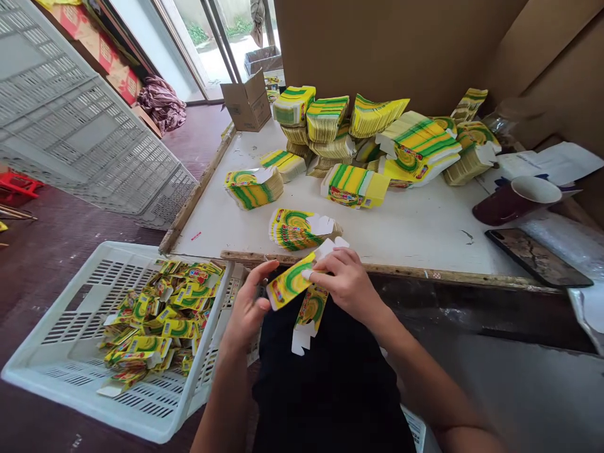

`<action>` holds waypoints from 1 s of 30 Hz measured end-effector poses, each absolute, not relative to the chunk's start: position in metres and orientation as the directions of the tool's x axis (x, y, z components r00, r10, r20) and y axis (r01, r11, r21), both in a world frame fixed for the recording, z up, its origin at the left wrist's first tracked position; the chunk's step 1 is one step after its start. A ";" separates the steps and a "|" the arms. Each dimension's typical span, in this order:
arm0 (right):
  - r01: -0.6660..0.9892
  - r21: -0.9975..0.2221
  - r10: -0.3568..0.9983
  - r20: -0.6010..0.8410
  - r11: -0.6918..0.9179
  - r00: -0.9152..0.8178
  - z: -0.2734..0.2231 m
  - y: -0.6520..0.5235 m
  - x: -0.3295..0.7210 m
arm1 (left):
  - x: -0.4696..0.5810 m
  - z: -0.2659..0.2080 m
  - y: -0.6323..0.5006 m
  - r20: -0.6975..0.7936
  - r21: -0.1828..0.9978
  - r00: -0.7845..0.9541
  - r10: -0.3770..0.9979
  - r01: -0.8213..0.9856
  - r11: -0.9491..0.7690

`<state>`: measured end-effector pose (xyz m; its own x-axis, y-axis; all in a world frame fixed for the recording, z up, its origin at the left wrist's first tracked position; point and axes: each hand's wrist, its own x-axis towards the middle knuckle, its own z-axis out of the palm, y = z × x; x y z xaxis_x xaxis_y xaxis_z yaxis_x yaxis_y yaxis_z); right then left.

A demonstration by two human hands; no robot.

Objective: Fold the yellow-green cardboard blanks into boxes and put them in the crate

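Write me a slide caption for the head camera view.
Right hand holding a yellow-green carton, left hand by its end, white crate of cartons alongside.

Gloss and grain before us
The carton (289, 283) we hold is smooth, slightly glossy printed card; the box (238, 107) matt cardboard; the basket (212, 319) white plastic; the counter (415, 229) smooth white with a rough wooden edge (401, 269); our clothing (325, 390) matt black cloth.

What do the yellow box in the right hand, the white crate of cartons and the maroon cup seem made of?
Yellow box: apparently thin printed card, slightly glossy; its bare white flaps look papery.
White crate: probably moulded plastic, fairly matte, judging by its even slots.
Maroon cup: smooth, pale inside; perhaps ceramic, plastic or coated paper, unclear which.
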<state>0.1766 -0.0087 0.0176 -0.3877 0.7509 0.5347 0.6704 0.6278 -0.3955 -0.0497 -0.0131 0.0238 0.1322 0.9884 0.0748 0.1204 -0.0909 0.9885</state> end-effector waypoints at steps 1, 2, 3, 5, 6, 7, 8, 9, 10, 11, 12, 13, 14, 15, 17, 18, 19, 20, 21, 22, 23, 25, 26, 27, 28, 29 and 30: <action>0.644 -0.357 0.710 0.545 0.677 -0.445 0.019 -0.010 0.173 | -0.050 0.027 -0.012 0.042 0.974 0.183 0.982 0.211 -0.081; 0.601 -0.338 0.670 0.551 0.724 -0.498 0.020 -0.012 0.169 | -0.048 0.028 -0.011 -0.011 0.952 0.239 0.971 0.301 -0.063; 0.557 -0.344 0.642 0.555 0.756 -0.528 0.021 -0.013 0.164 | -0.046 0.028 -0.009 -0.073 0.926 0.282 0.957 0.376 -0.041; 0.504 -0.435 0.662 0.574 0.746 -0.483 0.019 -0.015 0.158 | -0.040 0.026 -0.007 -0.157 0.880 0.301 0.941 0.476 -0.005; 0.492 -0.519 0.711 0.577 0.699 -0.401 0.017 -0.015 0.156 | -0.037 0.023 -0.006 -0.163 0.866 0.276 0.947 0.501 0.003; 0.474 -0.619 0.774 0.563 0.627 -0.289 0.014 -0.014 0.155 | -0.034 0.020 -0.007 -0.146 0.857 0.238 0.960 0.516 0.002; 0.434 -0.726 0.839 0.517 0.534 -0.167 0.011 -0.013 0.154 | -0.031 0.018 -0.008 -0.115 0.851 0.202 0.973 0.526 -0.009; 0.360 -0.827 0.896 0.441 0.432 -0.062 0.007 -0.013 0.152 | -0.027 0.015 -0.009 -0.080 0.845 0.179 0.981 0.534 -0.029; 0.242 -0.914 0.942 0.337 0.327 0.001 0.003 -0.012 0.150 | -0.024 0.013 -0.011 -0.048 0.838 0.171 0.984 0.543 -0.054; 0.090 -0.972 0.976 0.217 0.215 0.009 -0.001 -0.012 0.147 | -0.021 0.011 -0.013 -0.018 0.831 0.178 0.984 0.550 -0.084; -0.077 -0.993 0.995 0.098 0.095 -0.037 -0.004 -0.012 0.143 | -0.018 0.008 -0.016 0.013 0.821 0.191 0.981 0.558 -0.119; -0.233 -0.972 0.993 -0.002 -0.030 -0.121 -0.006 -0.012 0.139 | -0.015 0.006 -0.018 0.048 0.807 0.204 0.978 0.569 -0.159; -0.356 -0.923 0.975 -0.071 -0.145 -0.212 -0.007 -0.012 0.135 | -0.014 0.003 -0.020 0.090 0.789 0.216 0.972 0.580 -0.202; -0.439 -0.867 0.951 -0.114 -0.237 -0.288 -0.007 -0.012 0.132 | -0.012 0.000 -0.021 0.138 0.767 0.231 0.963 0.590 -0.251; -0.512 -0.788 0.915 -0.159 -0.343 -0.370 -0.005 -0.012 0.129 | -0.012 -0.006 -0.023 0.243 0.720 0.272 0.931 0.593 -0.361; -0.526 -0.768 0.907 -0.167 -0.366 -0.387 -0.004 -0.012 0.129 | -0.012 -0.009 -0.024 0.295 0.697 0.292 0.910 0.585 -0.414; -0.534 -0.757 0.901 -0.168 -0.377 -0.399 -0.003 -0.011 0.130 | -0.012 -0.011 -0.024 0.342 0.678 0.311 0.887 0.572 -0.462; -0.534 -0.753 0.897 -0.167 -0.384 -0.409 -0.003 -0.011 0.131 | -0.012 -0.012 -0.024 0.379 0.662 0.328 0.865 0.557 -0.501; -0.531 -0.755 0.896 -0.167 -0.385 -0.412 -0.003 -0.011 0.132 | -0.012 -0.013 -0.023 0.401 0.651 0.345 0.849 0.544 -0.529; -0.525 -0.761 0.899 -0.170 -0.380 -0.403 -0.005 -0.011 0.133 | -0.013 -0.013 -0.023 0.407 0.646 0.362 0.839 0.535 -0.544; -0.515 -0.772 0.904 -0.179 -0.373 -0.388 -0.007 -0.011 0.133 | -0.013 -0.013 -0.022 0.400 0.645 0.379 0.834 0.531 -0.550; -0.482 -0.789 0.904 -0.207 -0.381 -0.375 -0.012 -0.011 0.134 | -0.013 -0.011 -0.021 0.350 0.657 0.419 0.838 0.528 -0.538; -0.466 -0.795 0.900 -0.219 -0.389 -0.378 -0.015 -0.012 0.134 | -0.013 -0.010 -0.021 0.317 0.671 0.437 0.842 0.524 -0.525; -0.449 -0.802 0.895 -0.224 -0.394 -0.386 -0.018 -0.012 0.134 | -0.013 -0.010 -0.021 0.287 0.688 0.447 0.847 0.520 -0.507; -0.433 -0.813 0.895 -0.220 -0.388 -0.389 -0.020 -0.013 0.134 | -0.013 -0.009 -0.022 0.257 0.709 0.450 0.856 0.514 -0.483; -0.417 -0.833 0.903 -0.204 -0.363 -0.378 -0.022 -0.014 0.135 | -0.013 -0.008 -0.022 0.224 0.733 0.450 0.865 0.507 -0.454; -0.396 -0.862 0.919 -0.174 -0.316 -0.355 -0.023 -0.015 0.135 | -0.014 -0.008 -0.023 0.190 0.758 0.448 0.874 0.499 -0.421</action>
<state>0.1353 -0.0151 -0.0230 -0.3550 0.9185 -0.1740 -0.3964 -0.3164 -0.8618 -0.0141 -0.0227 -0.0083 0.4476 0.8737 0.1904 0.4989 -0.4207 0.7577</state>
